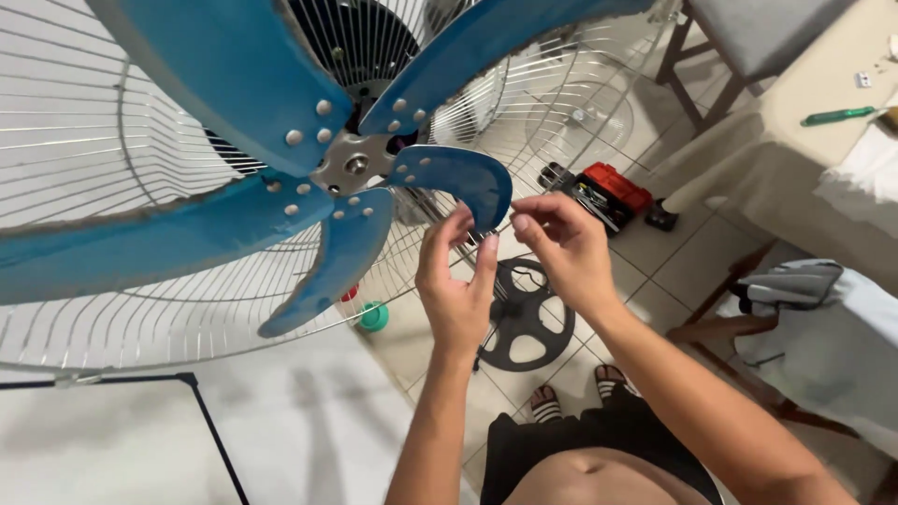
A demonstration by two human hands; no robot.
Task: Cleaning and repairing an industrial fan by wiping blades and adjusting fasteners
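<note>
Hands together at the wire guard [168,309] rim: left hand [456,285] and right hand [559,245] pinch something small, beside a blue fan blade [458,178]

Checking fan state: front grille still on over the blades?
No. The blue blades are bare, only the rear grille is behind them, and both hands reach a blade tip directly.

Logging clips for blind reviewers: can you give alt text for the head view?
Two bare hands, left hand and right hand, pinch something small, too small to identify, at the rim of a round silver wire fan guard, beside the fan's blue metal blades. Below, a black round wheel-shaped part lies on the tiled floor.
</note>
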